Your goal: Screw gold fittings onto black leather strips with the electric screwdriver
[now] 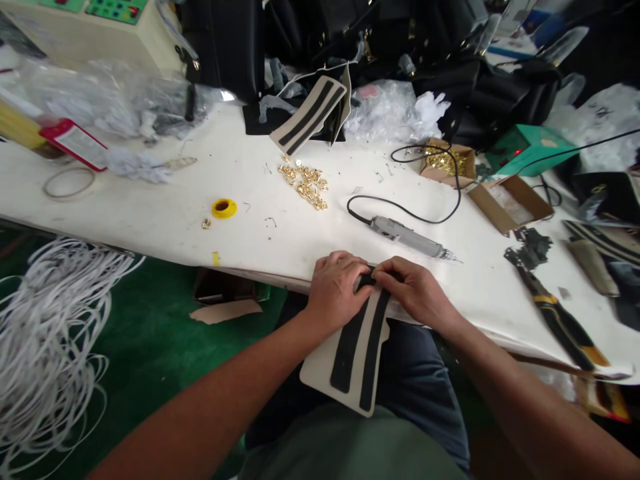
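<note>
A beige panel with two dark stripes reaches from the table's front edge down over my lap. My left hand is closed on its upper end, fingers over the far edge and thumb on the face. Beside it, the fingertips of my right hand pinch at the panel's top edge; whatever small thing may be between them is hidden. Just beyond my hands lies a grey electric screwdriver with a black cable. Farther back is a loose heap of small gold metal fittings.
A similar striped panel leans at the back near black bags. To the right are cardboard boxes, a green box and black-and-yellow pliers. A yellow tape roll sits left; white strips pile below.
</note>
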### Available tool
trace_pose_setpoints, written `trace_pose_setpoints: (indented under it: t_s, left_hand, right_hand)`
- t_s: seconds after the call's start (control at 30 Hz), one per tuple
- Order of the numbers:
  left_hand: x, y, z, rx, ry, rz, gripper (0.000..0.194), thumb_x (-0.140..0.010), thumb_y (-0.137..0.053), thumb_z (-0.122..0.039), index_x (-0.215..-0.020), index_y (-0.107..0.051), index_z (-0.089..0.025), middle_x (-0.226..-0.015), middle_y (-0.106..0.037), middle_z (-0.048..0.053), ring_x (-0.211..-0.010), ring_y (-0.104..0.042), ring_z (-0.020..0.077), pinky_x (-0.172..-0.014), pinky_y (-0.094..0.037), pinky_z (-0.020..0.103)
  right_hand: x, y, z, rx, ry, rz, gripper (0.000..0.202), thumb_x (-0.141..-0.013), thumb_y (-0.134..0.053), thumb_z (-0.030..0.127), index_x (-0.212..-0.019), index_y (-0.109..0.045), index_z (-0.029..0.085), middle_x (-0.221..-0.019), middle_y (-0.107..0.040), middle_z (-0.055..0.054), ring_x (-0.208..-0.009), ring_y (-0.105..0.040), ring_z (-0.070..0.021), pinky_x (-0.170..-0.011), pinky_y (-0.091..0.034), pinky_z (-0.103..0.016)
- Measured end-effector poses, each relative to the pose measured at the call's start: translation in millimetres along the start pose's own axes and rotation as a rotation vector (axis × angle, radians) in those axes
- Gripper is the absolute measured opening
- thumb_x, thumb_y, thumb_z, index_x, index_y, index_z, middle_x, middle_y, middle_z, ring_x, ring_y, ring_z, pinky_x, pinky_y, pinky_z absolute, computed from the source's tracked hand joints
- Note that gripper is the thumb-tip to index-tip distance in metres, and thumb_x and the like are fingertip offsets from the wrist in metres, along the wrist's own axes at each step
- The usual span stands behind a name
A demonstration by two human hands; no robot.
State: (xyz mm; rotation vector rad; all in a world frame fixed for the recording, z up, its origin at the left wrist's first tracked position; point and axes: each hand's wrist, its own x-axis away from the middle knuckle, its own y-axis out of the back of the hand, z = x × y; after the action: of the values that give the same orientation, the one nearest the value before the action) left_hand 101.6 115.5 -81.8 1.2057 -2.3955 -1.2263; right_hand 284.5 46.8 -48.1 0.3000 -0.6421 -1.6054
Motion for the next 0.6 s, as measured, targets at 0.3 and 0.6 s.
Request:
trace_pose_setpoints:
  t_s: [0.3,0.6]
  left_hand:
    - [0,-0.6,0,0.018,0.013,0.021,0.021,-0.092,-0.076,-0.037,-0.109,-0.072,-0.027,-0.129,-0.076,0.002,-0.131,-0.056,0.0284,-0.107,-0.041,0.049]
    - [1,-0.6,2,0.025,0.003,0.042,0.021,-0.095,-0.071,-0.039,-0.112,-0.071,-0.026,-0.132,-0.074,0.003,-0.134,-0.054,0.029,-0.11,-0.04,0.05]
  right_hand:
    - [-1,-4,3,0.183,0.073,0.031,0.014,-0.099,-0.062,0.032,-0.094,-0.072,0.024,-0.092,-0.069,-0.002,-0.088,-0.065,-0.0192,-0.081,-0.047,-0.032]
    - [-8,-2,7,0.269,0.005,0.036,0.011,-0.092,-0.067,0.032,-0.089,-0.074,0.025,-0.089,-0.073,-0.002,-0.082,-0.065,-0.0191,-0.075,-0.047,-0.032]
